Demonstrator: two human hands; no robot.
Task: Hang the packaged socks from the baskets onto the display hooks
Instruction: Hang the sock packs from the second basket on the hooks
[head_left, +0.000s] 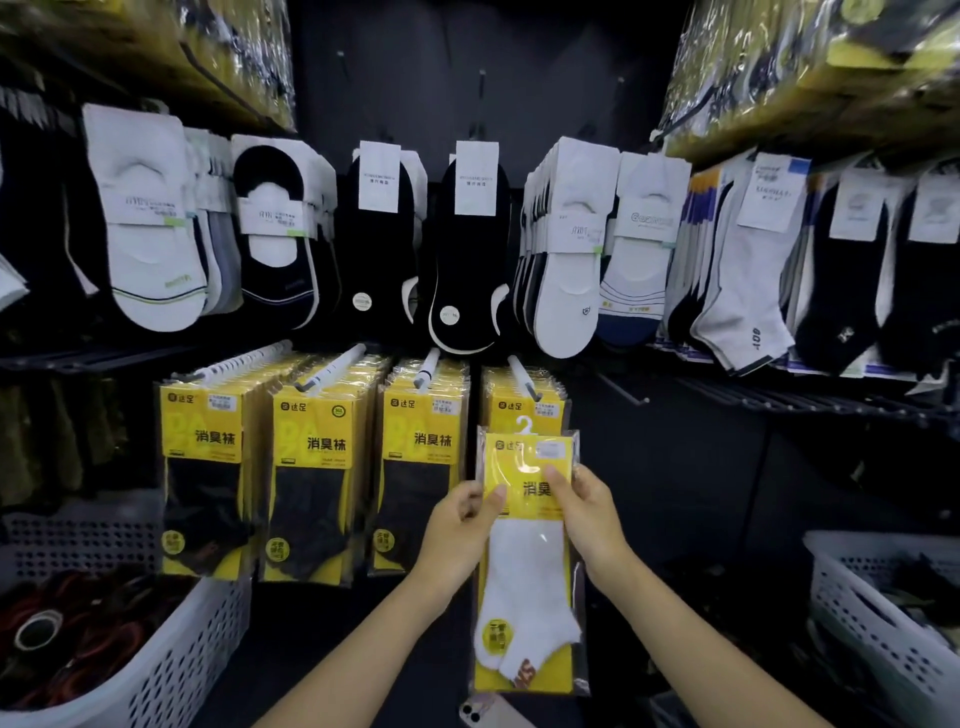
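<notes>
I hold a yellow packet of white socks (527, 582) upright in front of the lower row of hooks. My left hand (460, 519) pinches its left edge, and my right hand (584, 512) grips its right edge with the thumb across the front. The packet's white hanger tab (525, 425) sits just below the fourth display hook (519, 375), which carries yellow packets (524, 408). Three hooks to the left carry yellow packets of black socks (317, 478).
Loose socks on card hang along the upper row (467, 249). A white perforated basket (156, 665) stands at the lower left and another (883, 618) at the lower right. A bare hook (621, 389) juts out right of the yellow packets. A phone (483, 714) lies below.
</notes>
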